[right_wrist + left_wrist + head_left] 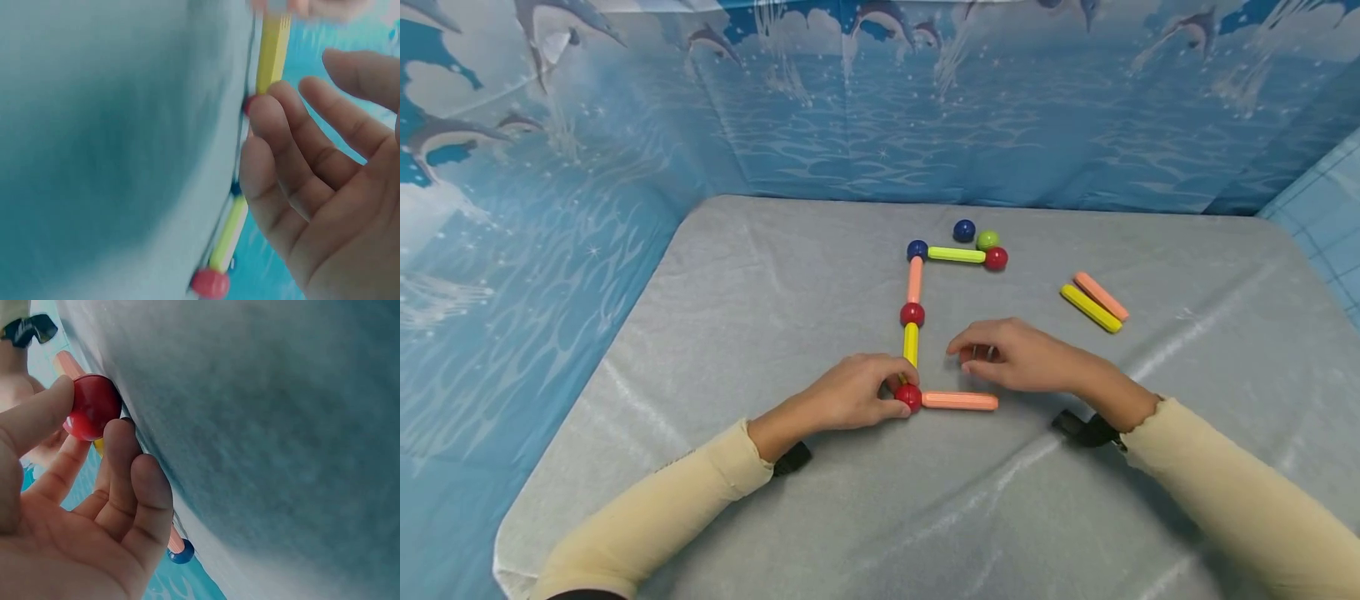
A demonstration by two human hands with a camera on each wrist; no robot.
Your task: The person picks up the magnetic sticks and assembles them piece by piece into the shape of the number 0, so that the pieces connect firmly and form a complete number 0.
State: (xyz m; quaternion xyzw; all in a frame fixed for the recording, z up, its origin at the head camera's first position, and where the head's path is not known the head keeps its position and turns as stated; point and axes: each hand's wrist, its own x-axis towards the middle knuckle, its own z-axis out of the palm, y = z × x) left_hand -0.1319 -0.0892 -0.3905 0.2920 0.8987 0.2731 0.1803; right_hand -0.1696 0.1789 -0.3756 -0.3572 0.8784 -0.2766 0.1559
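Observation:
In the head view my left hand pinches a red ball between thumb and fingers. That ball joins an orange rod lying to its right and a yellow rod running away from me. Farther along that line come another red ball, a second orange rod, a dark blue ball and a lime rod ending at a red ball. Loosely bent and holding nothing, my right hand hovers right of the yellow rod. The left wrist view shows the pinched red ball up close.
A loose dark blue ball and a green ball lie behind the lime rod. Off to the right, a yellow rod and an orange rod lie side by side. Grey cloth covers the table; a blue dolphin-print curtain hangs behind.

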